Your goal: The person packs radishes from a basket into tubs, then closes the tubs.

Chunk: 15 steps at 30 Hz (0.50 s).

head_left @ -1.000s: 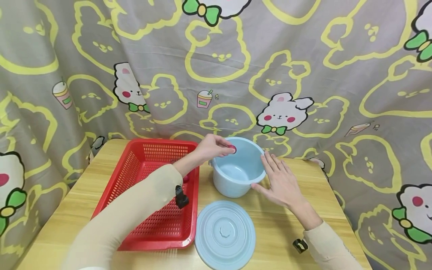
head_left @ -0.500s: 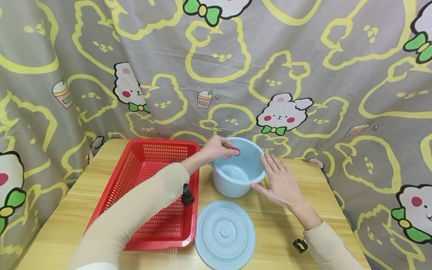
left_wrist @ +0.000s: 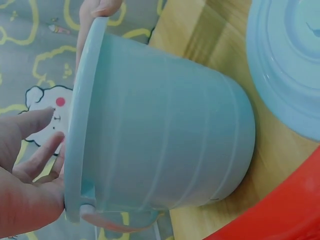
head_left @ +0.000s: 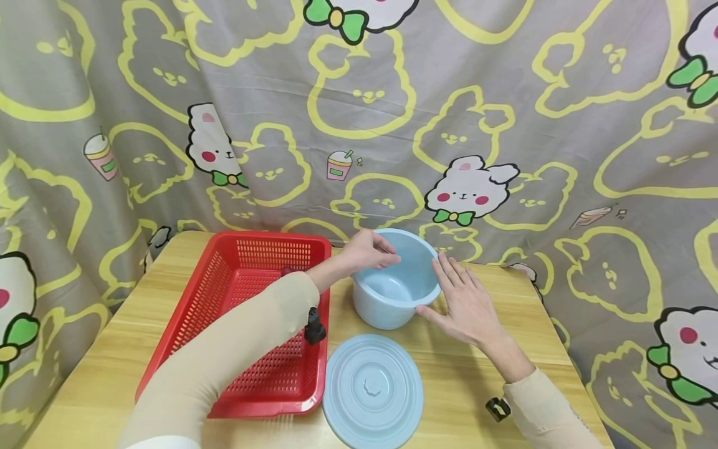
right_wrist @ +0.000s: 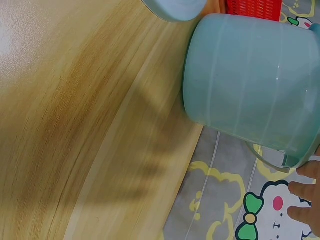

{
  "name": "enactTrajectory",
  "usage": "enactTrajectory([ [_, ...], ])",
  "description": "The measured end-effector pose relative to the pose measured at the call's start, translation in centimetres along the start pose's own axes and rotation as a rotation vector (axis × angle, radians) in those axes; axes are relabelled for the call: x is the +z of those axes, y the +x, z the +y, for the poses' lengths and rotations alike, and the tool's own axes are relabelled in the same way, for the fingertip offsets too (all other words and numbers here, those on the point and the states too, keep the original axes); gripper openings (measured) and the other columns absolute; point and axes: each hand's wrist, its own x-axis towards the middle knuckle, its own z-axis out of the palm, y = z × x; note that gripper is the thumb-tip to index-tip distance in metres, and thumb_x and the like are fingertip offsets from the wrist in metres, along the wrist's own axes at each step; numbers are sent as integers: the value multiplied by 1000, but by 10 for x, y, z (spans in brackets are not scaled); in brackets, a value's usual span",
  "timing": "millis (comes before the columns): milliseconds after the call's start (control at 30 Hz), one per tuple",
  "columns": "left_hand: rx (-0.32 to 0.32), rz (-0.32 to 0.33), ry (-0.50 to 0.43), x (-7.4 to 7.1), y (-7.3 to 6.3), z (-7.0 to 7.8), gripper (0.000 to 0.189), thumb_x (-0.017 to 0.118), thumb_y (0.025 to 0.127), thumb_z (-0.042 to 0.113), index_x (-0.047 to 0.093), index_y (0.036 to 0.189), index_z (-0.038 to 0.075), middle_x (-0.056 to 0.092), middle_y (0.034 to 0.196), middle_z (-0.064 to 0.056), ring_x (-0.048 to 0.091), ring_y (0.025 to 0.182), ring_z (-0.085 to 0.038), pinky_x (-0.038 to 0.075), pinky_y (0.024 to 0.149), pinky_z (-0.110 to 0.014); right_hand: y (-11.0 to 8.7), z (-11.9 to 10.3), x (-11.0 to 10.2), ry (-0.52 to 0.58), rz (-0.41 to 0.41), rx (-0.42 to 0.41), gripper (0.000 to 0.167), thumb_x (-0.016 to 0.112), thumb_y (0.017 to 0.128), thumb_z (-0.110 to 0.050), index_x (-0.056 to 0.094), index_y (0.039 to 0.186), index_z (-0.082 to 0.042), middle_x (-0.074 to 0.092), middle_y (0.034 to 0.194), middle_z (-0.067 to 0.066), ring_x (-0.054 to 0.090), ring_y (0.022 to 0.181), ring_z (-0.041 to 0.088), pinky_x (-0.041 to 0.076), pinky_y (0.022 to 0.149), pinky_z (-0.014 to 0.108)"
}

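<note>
A light blue bucket [head_left: 384,310] stands upright on the table, its mouth uncovered. Over its left rim reaches my left hand [head_left: 367,251], loosely bent; in the left wrist view its thumb and fingers are apart with nothing visible between them. My right hand [head_left: 468,305] rests against the bucket's right rim with straight fingers, the thumb lower on the near side. The bucket's handle [left_wrist: 117,227] hangs down its side in the left wrist view. Inside, only part of the bucket's floor shows; no small red object is visible there.
A red perforated basket [head_left: 315,380] lies left of the bucket under my left forearm, with a small dark red thing [head_left: 287,271] partly hidden in it. A round blue lid [head_left: 373,393] lies flat in front of the bucket. A patterned curtain [head_left: 381,93] hangs behind the table.
My left hand has moved slightly right over the bucket. The small round red object it pinched earlier is no longer in its fingers, which have parted. My right hand has stayed at the rim.
</note>
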Motion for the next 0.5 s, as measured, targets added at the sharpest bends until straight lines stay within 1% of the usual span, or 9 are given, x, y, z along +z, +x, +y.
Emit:
enactTrajectory([
  [100,7,0,-20,-1,0,-1,30,82,94,21,77,118,4,77,112,-14,79,97,-23,66,93,-35,0,0,0,0,-2,3,106,61,92,-74,23,169,-10,21,177,12,31,161,39,30,129,65],
  [233,14,-3,-46,-2,-2,-2,30,82,94,20,76,118,3,77,112,-16,78,105,-32,64,99,-43,0,0,0,0,-1,4,105,61,92,-73,24,168,-10,22,177,13,32,160,40,30,128,65],
  [367,19,-3,-61,-5,-5,-2,29,80,95,21,77,118,4,78,114,-15,78,108,-32,64,98,-41,0,1,1,2,-2,3,105,60,93,-73,24,168,-11,21,177,12,32,160,41,29,129,65],
  [500,7,-5,-68,-11,-12,-1,29,79,96,23,77,120,6,78,116,-13,78,110,-32,64,99,-40,1,1,2,8,-1,3,105,60,93,-73,23,169,-11,20,177,11,30,162,39,29,129,65],
])
